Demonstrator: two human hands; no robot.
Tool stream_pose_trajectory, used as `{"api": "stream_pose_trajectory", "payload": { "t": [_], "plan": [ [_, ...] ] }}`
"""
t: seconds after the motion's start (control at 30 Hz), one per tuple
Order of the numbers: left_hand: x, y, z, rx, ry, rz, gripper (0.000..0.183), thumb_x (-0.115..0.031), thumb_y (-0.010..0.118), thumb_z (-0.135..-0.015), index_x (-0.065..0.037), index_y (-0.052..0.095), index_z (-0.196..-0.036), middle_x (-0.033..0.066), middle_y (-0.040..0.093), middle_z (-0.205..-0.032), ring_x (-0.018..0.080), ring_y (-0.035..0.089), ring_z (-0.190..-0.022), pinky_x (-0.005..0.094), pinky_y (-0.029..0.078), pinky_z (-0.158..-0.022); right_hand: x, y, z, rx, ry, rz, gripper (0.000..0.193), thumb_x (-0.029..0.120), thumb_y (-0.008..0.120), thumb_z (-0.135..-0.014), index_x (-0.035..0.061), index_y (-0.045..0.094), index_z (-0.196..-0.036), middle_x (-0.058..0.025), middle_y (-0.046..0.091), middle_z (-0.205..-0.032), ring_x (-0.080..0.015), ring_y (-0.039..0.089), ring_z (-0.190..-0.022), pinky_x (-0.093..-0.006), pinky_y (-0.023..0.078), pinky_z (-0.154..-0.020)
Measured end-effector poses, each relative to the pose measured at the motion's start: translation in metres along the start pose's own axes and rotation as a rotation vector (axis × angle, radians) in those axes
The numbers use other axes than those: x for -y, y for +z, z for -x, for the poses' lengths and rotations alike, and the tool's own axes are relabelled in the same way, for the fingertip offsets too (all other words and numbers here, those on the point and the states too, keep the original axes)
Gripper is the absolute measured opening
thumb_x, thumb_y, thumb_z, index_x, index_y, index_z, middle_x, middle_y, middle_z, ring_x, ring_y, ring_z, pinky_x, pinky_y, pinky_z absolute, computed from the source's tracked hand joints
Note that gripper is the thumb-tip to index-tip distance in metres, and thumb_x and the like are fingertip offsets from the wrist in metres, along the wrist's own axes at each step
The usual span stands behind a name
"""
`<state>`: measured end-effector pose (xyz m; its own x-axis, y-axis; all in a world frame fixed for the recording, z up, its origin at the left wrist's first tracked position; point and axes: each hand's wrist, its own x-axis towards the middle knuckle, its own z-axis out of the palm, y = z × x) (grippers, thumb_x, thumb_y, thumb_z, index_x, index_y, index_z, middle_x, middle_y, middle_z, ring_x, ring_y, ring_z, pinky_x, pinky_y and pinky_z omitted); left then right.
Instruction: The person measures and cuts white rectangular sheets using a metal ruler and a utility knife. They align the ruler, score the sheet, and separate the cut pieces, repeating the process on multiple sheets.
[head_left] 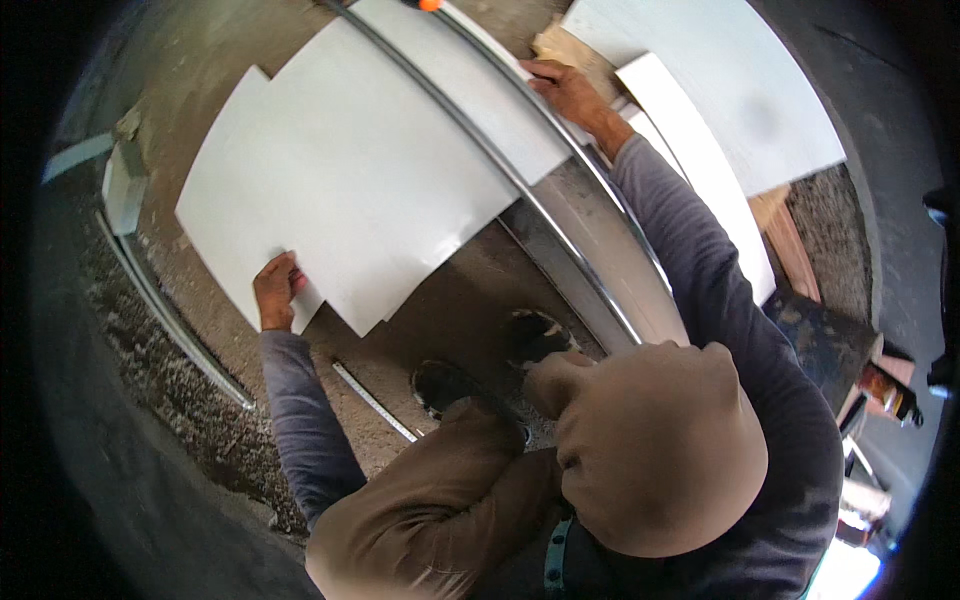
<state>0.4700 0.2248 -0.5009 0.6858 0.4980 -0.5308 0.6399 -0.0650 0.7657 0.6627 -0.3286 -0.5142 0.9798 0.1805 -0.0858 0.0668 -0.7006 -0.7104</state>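
Two hands: both at one white sheet (360,170), well apart from each other.
Left hand (277,290): over the sheet's near left part, fingers curled in with their tips close together; whether they pinch the edge, I cannot tell.
Right hand (570,95): at the far right edge, fingers stretched left toward the sheet; a grip or a mere touch, I cannot tell.
Sheet place: beyond the shoes (435,385), spread between the hands, its outline stepped with notched corners.
Rails (452,106): two shiny ones, crossing over the sheet's right side in this view.
Handling: the sheet looks thin, so even support at both sides should serve best; raising one corner alone could crease it near a notch, and the rails might scuff its face.
Floor: a marked strip (373,400) left of the shoes; a metal channel (160,312) farther left.
Other sheets (720,90): far right, beyond the right forearm.
Containers: none I can make out; the orange-and-black item (890,392) at right is too small to tell.
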Motion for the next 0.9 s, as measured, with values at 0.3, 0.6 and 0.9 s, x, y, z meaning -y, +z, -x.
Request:
{"api": "stream_pose_trajectory", "payload": {
  "t": [0.3, 0.6, 0.9],
  "plan": [
    [-0.02, -0.003, -0.009, 0.117, 0.036, -0.291, 0.033, -0.036, 0.073, -0.095, -0.004, 0.071, -0.09, 0.0036, 0.068, -0.077, 0.0125, 0.066, -0.064, 0.0275, 0.058, -0.063, -0.018, -0.05, 0.093, 0.332, -0.127, 0.005, 0.062, 0.005, 0.063, -0.095, 0.0269, 0.05, -0.151, 0.0017, 0.037, -0.164, -0.0218, 0.038, -0.149, -0.0444, 0.034, -0.125],
    [-0.029, -0.003, -0.012, 0.125, 0.033, -0.396, 0.041, -0.046, 0.074, -0.093, -0.008, 0.068, -0.08, 0.0021, 0.066, -0.071, 0.0108, 0.063, -0.06, 0.0249, 0.052, -0.055, -0.029, -0.036, 0.109, 0.147, -0.25, 0.131, 0.045, 0.022, 0.057, -0.099, 0.0218, 0.058, -0.144, 0.0081, 0.042, -0.16, -0.025, 0.058, -0.133, -0.0441, 0.044, -0.118],
    [-0.024, -0.003, -0.013, 0.103, 0.054, -0.307, 0.04, -0.045, 0.075, -0.092, -0.009, 0.065, -0.077, 0.0009, 0.064, -0.068, 0.0104, 0.063, -0.058, 0.0256, 0.05, -0.052, -0.014, -0.039, 0.108, 0.174, -0.207, 0.209, 0.04, 0.02, 0.054, -0.103, 0.0189, 0.06, -0.142, -0.0015, 0.043, -0.16, -0.0273, 0.054, -0.137, -0.0441, 0.043, -0.118]
  ]
}}
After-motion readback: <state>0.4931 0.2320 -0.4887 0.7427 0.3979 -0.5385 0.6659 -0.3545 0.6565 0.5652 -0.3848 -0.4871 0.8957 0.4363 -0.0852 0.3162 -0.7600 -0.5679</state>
